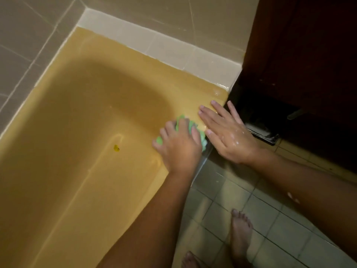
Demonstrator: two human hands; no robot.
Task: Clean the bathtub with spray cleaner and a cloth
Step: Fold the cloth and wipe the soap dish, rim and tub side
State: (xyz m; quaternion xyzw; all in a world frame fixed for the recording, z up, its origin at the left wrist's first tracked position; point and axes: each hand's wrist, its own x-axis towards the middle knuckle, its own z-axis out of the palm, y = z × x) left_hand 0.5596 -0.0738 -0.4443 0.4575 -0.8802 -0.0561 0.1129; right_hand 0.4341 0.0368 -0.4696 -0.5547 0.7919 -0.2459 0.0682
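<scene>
A yellow bathtub [92, 117] fills the left and middle of the head view. My left hand [178, 147] grips a bunched green cloth [201, 135] against the tub's near rim, by the corner. Right beside it, my right hand [228, 132] lies flat on the rim with fingers straight; wet white droplets speckle its back. A small dark yellow speck [116, 148] sits on the tub floor. No spray cleaner is in view.
Beige tiled walls [29, 45] and a white ledge [154, 41] border the tub. A dark wooden cabinet or door [301, 55] stands at right, with a dark shiny object [264, 135] at its foot. My bare feet [240, 235] stand on the pale tiled floor [274, 225].
</scene>
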